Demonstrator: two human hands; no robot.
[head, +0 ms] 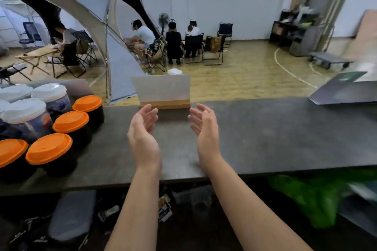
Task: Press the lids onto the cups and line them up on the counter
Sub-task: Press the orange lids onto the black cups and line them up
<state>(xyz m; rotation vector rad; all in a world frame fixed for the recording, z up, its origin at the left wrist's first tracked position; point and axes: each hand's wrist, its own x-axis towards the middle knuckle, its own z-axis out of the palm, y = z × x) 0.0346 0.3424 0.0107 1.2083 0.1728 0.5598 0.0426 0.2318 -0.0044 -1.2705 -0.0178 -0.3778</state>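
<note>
Several black cups with orange lids (70, 122) stand in a diagonal row at the left end of the dark counter (265, 136). Behind them are printed cups with white lids (23, 111). My left hand (142, 134) and my right hand (205, 128) hover over the middle of the counter, palms facing each other, fingers apart, holding nothing. Both hands are well to the right of the cups and touch none of them.
A white card in a wooden stand (163, 91) sits at the counter's far edge just beyond my hands. A dark laptop (344, 91) lies at the far right. Green bags (314, 195) and clutter lie under the counter. People sit on folding chairs (191, 47) beyond, beside a tent (81, 6).
</note>
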